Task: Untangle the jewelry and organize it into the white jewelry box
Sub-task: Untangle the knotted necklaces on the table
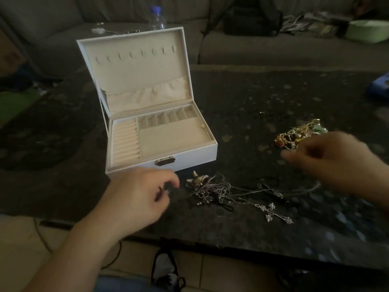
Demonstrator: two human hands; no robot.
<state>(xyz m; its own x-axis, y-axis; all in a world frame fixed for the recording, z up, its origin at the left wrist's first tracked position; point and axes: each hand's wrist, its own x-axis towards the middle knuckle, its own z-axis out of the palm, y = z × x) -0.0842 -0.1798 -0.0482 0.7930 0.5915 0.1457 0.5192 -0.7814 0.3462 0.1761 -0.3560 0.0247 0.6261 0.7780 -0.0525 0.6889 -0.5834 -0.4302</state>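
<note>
**A:** Where is everything on the dark worktop [252, 98]?

**B:** The white jewelry box [147, 114] stands open at about ten o'clock, its compartments bare as far as the view shows. A knot of silver chains [210, 191] lies at six o'clock, just in front of the box, with a cross pendant [273, 211] trailing out toward four. A second heap of gold and beaded pieces [299, 133] sits at three o'clock.

**A:** And the hands?

**B:** The left hand [136, 192] hovers beside the chain knot, fingers curled in a loose grip on something small and dark (possibly a ring; too dim to be sure). The right hand [328, 159] reaches over the gold heap; it is blurred, so I cannot tell its grip.

**A:** What could go wrong?

**B:** In my judgement, tugging one chain would tighten the knot or snap a fine link, and dragging it could sweep the pendant off the near edge.

**A:** Any writing?

**B:** None readable; the box clasp [165, 161] shows no legible mark.
</note>
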